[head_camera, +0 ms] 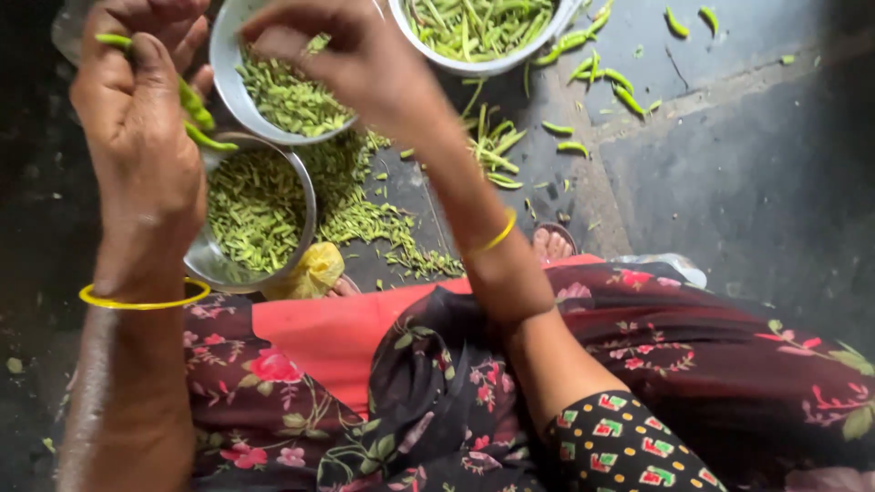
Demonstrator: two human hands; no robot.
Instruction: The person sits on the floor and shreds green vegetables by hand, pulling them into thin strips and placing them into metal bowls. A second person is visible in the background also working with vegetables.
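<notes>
Two hands work green pods over steel bowls on a dark floor.

The left hand (137, 118) is curled tight around a few pods (193, 114), thumb pressed on them, above the near bowl (211, 264) of chopped bits. The right hand (342, 50) hangs over the middle bowl (226, 77), fingertips bunched together, seemingly pinching a small green piece. A far bowl (492, 64) holds whole pods; more lie scattered on the floor (729, 182).

Crowding steel bowls (305, 196); bare floor (756, 182) rightward.
</notes>
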